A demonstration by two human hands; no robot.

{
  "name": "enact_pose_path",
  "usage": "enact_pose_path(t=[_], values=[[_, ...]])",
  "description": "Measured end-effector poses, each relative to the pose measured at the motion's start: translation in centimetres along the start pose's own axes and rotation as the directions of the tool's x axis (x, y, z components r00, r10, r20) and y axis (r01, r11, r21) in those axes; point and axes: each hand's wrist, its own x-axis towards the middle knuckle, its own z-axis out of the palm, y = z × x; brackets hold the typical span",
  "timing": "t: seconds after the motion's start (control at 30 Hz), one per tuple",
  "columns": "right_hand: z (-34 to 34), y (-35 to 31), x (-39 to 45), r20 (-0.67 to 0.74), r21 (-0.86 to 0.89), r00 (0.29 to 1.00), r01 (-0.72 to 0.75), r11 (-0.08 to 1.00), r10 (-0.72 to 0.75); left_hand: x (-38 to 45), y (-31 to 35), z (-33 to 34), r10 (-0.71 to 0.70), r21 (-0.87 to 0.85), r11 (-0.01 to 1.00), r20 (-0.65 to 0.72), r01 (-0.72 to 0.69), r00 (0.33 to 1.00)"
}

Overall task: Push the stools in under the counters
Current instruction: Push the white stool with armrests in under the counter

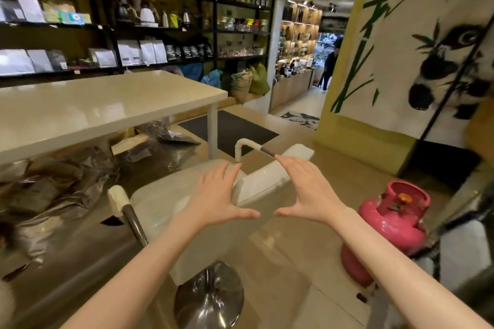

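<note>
Both arms reach forward; left hand [219, 195] and right hand [307, 192] spread flat, fingers straight, thumbs pointing inward.

We see a pink gas cylinder [393, 222] on the floor; black shelves [149, 24] of packets and kettles; a dark mat [230, 128]; a panda mural [438, 56].

I see the white padded stool with armrests and chrome disc base [171, 203] standing just outside the glossy cream counter [107, 104], at my 12 o'clock. Under the counter, from 9 to 11 o'clock, crumpled silver foil bags [53, 187] fill the floor and block that way. The white counter leg [212, 128] stands at 12. At 3 o'clock a pink gas cylinder [390, 224] narrows the aisle. Open tiled floor [288, 222] runs between stool and cylinder toward 1 o'clock.
</note>
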Motion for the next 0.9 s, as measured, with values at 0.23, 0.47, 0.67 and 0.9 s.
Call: enact_pose_path(t=[0.23,0.47,0.67,0.9], values=[[2.9,5.0,3.5,0.074,0.020,0.994,0.078,0.997,-0.080,4.5,0.5,1.2,-0.058,0.073,0.996,0.120,0.050,0.991],[5.3,9.6,6.4,0.179,-0.009,0.960,0.221,0.975,-0.216,7.3,1.0,2.4,-0.094,0.042,0.995,0.227,0.087,0.969],[6.4,11.7,8.3,0.149,0.069,0.933,0.321,0.944,-0.328,8.1,1.2,3.0,-0.161,0.037,0.987,0.287,0.157,0.944],[7.7,13.4,9.5,0.064,0.139,0.840,0.527,0.839,-0.538,5.6,1.5,2.8,-0.279,0.184,0.952,0.190,0.245,0.941]])
